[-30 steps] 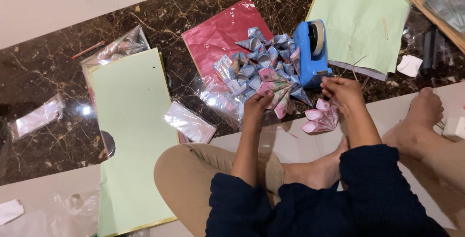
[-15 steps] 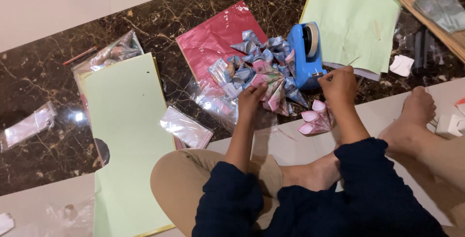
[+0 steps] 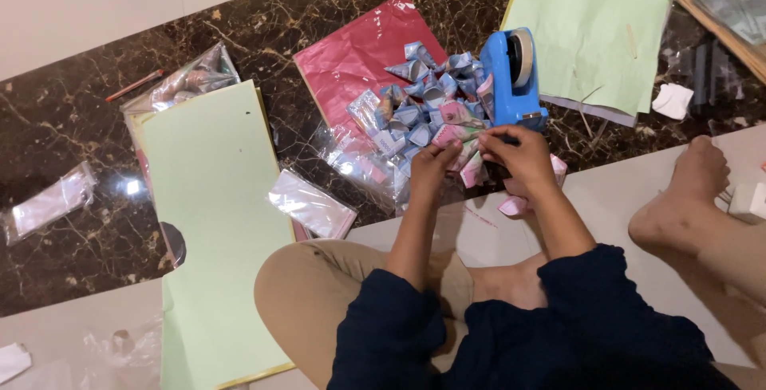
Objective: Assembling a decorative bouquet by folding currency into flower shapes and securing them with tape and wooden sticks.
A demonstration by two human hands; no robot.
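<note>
- The dark marble floor (image 3: pixel 72 238) carries everything; the person sits cross-legged on it, and since a second ago the view has closed in while the layout of sheets stays as it was
- A large pale green sheet (image 3: pixel 211 222) lies to the left, a second green sheet (image 3: pixel 590 31) upper right, a red sheet (image 3: pixel 351 55) between them
- The blue tape dispenser (image 3: pixel 511 79) stands just beside the pile of folded paper cones (image 3: pixel 415 107) on the red sheet
- The left hand (image 3: pixel 431 168) and right hand (image 3: pixel 523 155) have drawn together, both now touching one pink folded cone (image 3: pixel 463 139) at the pile's near edge, fingers pressed together pinching it
- More pink cones (image 3: pixel 515 202) lie under the right wrist
</note>
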